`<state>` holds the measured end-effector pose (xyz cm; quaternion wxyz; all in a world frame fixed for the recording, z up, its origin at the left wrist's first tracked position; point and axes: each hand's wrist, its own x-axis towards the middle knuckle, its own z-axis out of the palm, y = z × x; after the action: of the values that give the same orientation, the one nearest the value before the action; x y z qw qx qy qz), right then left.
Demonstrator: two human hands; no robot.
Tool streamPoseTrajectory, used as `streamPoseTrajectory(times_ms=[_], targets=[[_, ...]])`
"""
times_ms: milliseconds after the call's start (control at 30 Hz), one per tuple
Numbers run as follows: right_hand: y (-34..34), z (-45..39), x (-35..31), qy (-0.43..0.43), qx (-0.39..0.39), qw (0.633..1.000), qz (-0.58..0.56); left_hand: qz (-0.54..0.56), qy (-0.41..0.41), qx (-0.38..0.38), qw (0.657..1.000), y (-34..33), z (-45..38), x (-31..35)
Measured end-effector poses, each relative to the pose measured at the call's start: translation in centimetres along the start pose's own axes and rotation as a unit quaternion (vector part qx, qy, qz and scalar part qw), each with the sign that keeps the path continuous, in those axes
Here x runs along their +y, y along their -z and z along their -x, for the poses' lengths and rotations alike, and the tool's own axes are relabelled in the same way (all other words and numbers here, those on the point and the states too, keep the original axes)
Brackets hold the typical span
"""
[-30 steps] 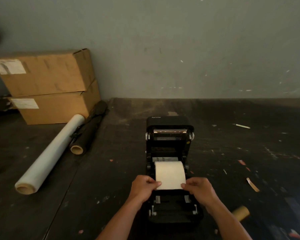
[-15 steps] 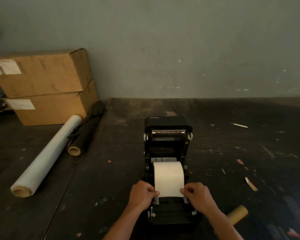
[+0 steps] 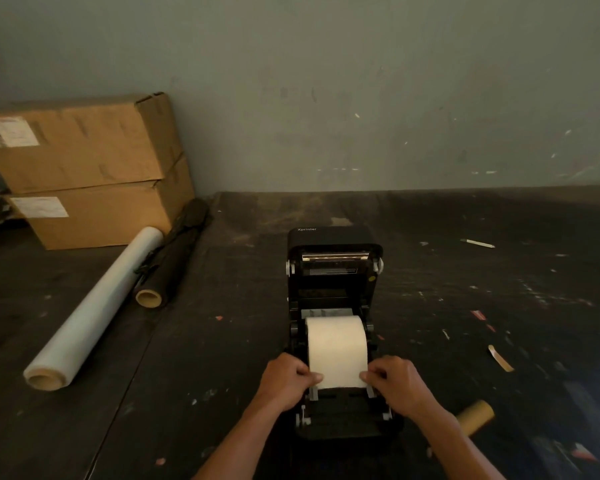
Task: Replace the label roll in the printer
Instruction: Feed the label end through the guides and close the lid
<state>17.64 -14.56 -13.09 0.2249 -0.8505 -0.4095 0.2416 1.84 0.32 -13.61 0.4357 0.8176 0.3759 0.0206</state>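
Observation:
A black label printer (image 3: 335, 271) stands on the dark table with its lid tilted up and back. A white label roll (image 3: 336, 344) sits in its open bay, and the loose end of the paper runs toward me over the front guides. My left hand (image 3: 284, 381) pinches the left edge of that paper end. My right hand (image 3: 394, 382) pinches the right edge. An empty cardboard core (image 3: 475, 415) lies on the table just right of my right forearm.
Two stacked cardboard boxes (image 3: 84, 168) stand at the back left against the wall. A roll of clear film (image 3: 94, 310) and a dark roll (image 3: 174, 258) lie in front of them. Paper scraps and a pen (image 3: 477, 243) are scattered on the right.
Both hands have drawn the paper end toward me, down to the front guides. More paper now lies unrolled over the printer's front.

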Motion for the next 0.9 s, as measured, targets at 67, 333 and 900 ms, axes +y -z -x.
streamPoseTrajectory(times_ms=[67, 333, 900], targets=[[0.1, -0.2, 0.0, 0.004, -0.004, 1.0, 0.005, 0.01, 0.003, 0.001, 1.0, 0.0, 0.0, 0.1], [1.3, -1.0, -0.1, -0.001, -0.071, 0.997, 0.001, -0.035, 0.005, -0.043, 0.998, 0.7, -0.1, 0.8], [1.4, -1.0, 0.1, 0.0, -0.073, 0.997, -0.029, -0.088, 0.005, -0.083, 0.993, 1.1, -0.7, 1.5]])
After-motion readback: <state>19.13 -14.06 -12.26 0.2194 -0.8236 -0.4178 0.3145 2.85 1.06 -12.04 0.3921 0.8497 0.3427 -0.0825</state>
